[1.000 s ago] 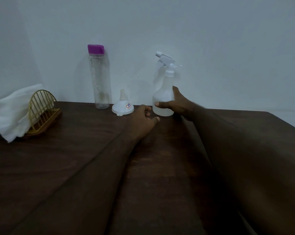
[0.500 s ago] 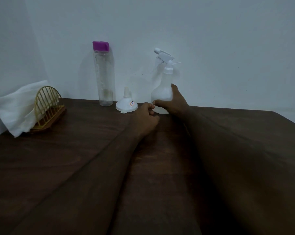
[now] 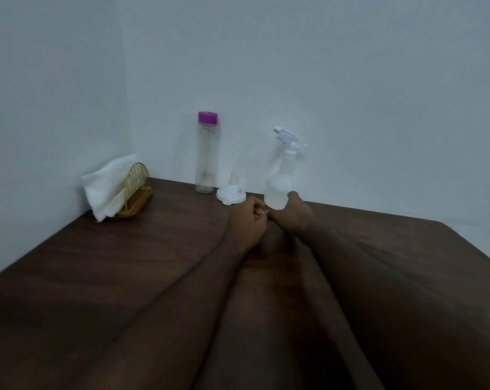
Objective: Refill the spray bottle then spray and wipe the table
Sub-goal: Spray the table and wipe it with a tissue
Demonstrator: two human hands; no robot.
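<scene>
Right hand point(image 3: 293, 216) is on the spray bottle point(image 3: 279, 187): thumb up against its lower side, fingers curled across the front of its base. I call that a low grasp. The spray bottle stands upright at the far edge of the table point(image 3: 125, 263), close to the wall, with its white trigger head straight above the grip and the nozzle pointing left.

Left hand point(image 3: 248, 220) sits just left of the grip, down on the wood, fingers curled into a fist that meets the right fingertips. I see nothing inside it.

Just beyond that fist is the funnel point(image 3: 231, 194), mouth down and spout up, left of the grip and apart from the spray bottle. I cannot tell whether a left finger touches its rim.

Further left of the grip a clear bottle point(image 3: 207, 161) with a purple cap stands upright by the wall. Well off to the left, in the corner, a white cloth point(image 3: 105, 187) hangs in a gold wire rack point(image 3: 135, 192).

Both forearms run back from the grip toward me.
</scene>
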